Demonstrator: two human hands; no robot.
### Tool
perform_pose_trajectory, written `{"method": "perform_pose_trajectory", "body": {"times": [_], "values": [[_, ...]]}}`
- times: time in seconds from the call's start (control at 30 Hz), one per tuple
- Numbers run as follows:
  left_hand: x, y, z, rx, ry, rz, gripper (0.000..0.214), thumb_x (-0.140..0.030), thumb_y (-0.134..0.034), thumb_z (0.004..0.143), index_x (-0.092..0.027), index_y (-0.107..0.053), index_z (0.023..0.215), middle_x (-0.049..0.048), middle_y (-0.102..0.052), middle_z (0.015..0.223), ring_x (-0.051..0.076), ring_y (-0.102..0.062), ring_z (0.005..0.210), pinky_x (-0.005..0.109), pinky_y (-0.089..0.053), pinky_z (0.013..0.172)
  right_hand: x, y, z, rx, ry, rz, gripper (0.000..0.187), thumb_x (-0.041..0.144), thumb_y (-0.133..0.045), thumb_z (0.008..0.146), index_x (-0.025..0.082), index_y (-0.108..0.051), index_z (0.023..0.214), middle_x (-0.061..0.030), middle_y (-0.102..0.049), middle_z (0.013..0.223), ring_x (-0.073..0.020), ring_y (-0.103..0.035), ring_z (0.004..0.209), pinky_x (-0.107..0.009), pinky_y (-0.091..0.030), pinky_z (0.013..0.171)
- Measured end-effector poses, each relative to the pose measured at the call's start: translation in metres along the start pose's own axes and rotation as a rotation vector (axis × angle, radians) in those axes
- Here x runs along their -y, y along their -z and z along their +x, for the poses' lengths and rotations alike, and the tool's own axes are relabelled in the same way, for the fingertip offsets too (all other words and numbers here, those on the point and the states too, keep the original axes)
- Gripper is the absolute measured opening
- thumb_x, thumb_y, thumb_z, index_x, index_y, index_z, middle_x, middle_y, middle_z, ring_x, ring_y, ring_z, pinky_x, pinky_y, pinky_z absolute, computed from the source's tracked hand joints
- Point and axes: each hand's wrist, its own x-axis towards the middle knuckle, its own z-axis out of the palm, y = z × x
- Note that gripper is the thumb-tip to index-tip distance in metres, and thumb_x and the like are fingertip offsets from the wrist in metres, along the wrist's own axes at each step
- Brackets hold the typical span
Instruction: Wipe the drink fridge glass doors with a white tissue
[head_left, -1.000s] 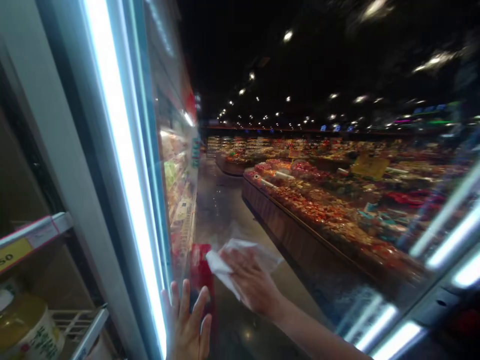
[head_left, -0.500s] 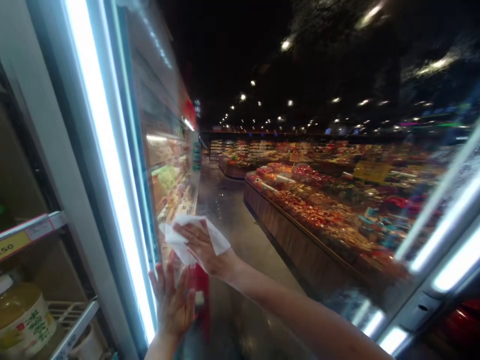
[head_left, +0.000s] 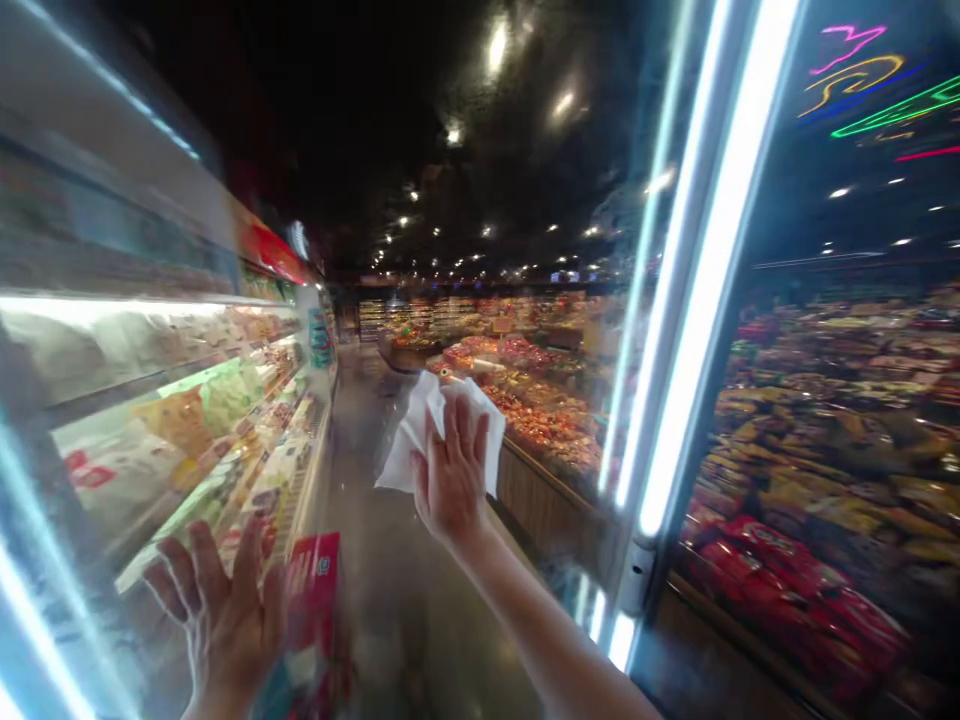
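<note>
My right hand presses a crumpled white tissue against a glass fridge door, its fingers spread over the paper. Lower left, my left hand rests flat on the same glass with its fingers apart, holding nothing. A red packet shows close to that hand, and I cannot tell whether it sits behind the glass or is a reflection. A bright vertical light strip runs along the door frame to the right of my right hand.
Lit chilled shelves of packaged goods line the left side. A shiny aisle floor runs ahead beside a wood-sided produce counter. Red and yellow packs fill the right, seen through or reflected in glass.
The view has swung left, carrying the lit door frame from the left side to the right. My right hand and tissue have moved up the glass, and my left hand stays flat.
</note>
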Motion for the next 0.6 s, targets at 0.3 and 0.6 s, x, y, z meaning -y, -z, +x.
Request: {"method": "perform_pose_trajectory", "body": {"times": [0.3, 0.6], "values": [[-0.103, -0.043, 0.019, -0.009, -0.15, -0.142, 0.086, -0.024, -0.064, 0.09, -0.045, -0.021, 0.161, -0.0007, 0.008, 0.176, 0.04, 0.015, 0.159, 0.078, 0.006, 0.122, -0.101, 0.028, -0.062, -0.061, -0.119, -0.048, 0.057, 0.02, -0.045, 0.102, 0.011, -0.037, 0.158, -0.0202, -0.03, 0.169, -0.0316, -0.011, 0.162, -0.069, -0.015, 0.127], [-0.216, -0.077, 0.035, 0.071, -0.489, -0.269, 0.085, -0.033, -0.064, 0.091, -0.043, -0.018, 0.162, -0.0071, 0.002, 0.175, 0.025, 0.01, 0.162, 0.056, 0.009, 0.131, -0.131, 0.045, -0.1, -0.051, -0.28, -0.107, 0.073, 0.018, -0.039, 0.104, 0.016, -0.002, 0.167, -0.0174, -0.022, 0.171, -0.0326, -0.007, 0.161, -0.074, -0.024, 0.123]]}}
